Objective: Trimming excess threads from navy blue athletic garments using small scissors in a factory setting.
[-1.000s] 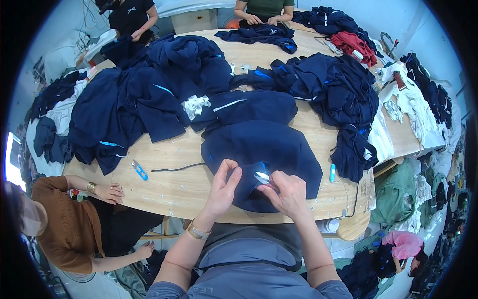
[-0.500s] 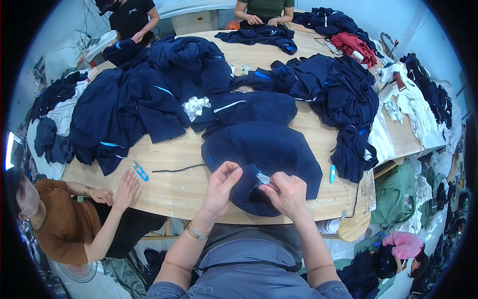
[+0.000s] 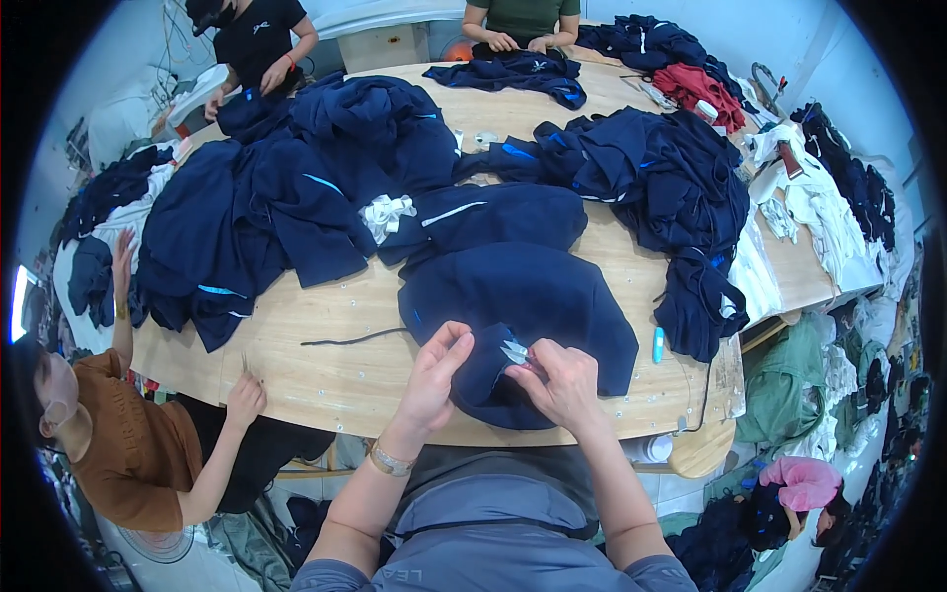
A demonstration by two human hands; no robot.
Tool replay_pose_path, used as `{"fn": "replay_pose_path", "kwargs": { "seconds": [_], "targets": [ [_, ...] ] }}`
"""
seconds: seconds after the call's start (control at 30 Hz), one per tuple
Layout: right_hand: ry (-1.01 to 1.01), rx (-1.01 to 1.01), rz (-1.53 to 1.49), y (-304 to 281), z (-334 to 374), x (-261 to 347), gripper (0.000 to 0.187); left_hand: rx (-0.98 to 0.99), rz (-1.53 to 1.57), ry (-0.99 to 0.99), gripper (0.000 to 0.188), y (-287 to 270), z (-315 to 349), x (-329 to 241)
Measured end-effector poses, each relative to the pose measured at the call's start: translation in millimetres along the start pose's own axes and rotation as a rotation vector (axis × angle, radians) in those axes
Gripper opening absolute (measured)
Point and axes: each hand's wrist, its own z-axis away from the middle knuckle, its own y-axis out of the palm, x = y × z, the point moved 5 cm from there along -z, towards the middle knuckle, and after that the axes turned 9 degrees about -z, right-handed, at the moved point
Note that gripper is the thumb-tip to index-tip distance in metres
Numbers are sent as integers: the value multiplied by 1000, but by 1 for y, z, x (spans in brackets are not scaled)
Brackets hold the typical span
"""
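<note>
The left hand (image 3: 434, 370) is closed on a raised fold of the navy garment (image 3: 567, 291), its thumb and forefinger tips close together at the cloth; the exact pinch point is partly hidden. A gold-coloured band (image 3: 393, 460) is worn on that wrist. The right hand (image 3: 564, 385) is clamped around small snips (image 3: 515, 352), fingers wrapped over the grip, blades pointing left toward the fold. The blade tips show slightly apart; whether they touch cloth or thread cannot be told.

The garment lies on the table (image 3: 326, 390) directly before the person, its near part beneath both hands. A dark cord (image 3: 355, 337) runs left from it across the wood. A turquoise tool (image 3: 658, 345) lies to its right, well apart from the right hand.

Beyond the garment lies a second navy piece (image 3: 513, 212) with a white stripe; a white bundle (image 3: 388, 217) sits at its left end. Navy heaps flank it, one at left (image 3: 207, 227) and one at right (image 3: 681, 183). Red cloth (image 3: 702, 94) lies at the far right.

At left, a co-worker in brown (image 3: 133, 444) holds a thin pointed tool (image 3: 246, 363) over the table edge. A co-worker in green (image 3: 523, 20) handles navy cloth (image 3: 513, 74) at the far side
</note>
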Motion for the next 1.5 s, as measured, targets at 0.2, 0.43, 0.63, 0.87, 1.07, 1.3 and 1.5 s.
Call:
{"fn": "replay_pose_path", "kwargs": {
  "seconds": [0.2,0.43,0.63,0.87,1.07,1.3,1.5],
  "targets": [
    [-8,5,-15,-2,-2,2,40,-15,39,-20,5,1,1,0],
    [-17,-14,11,-2,-2,1,39,19,3,-2,5,1,0,0],
    [30,-61,-14,0,2,-10,38,15,7,4,5,2,-1,-2],
    [-72,-46,28,-4,0,2,38,-46,37,30,5,-3,-1,-1],
    [-119,-3,56,-1,-4,7,35,-22,62,22,6,1,1,-5],
    [-174,-4,119,-1,-6,11,36,-6,9,22,6,1,1,-5],
    [-164,3,133,-1,-8,10,36,7,-50,40,6,1,1,-6]
  ]
}}
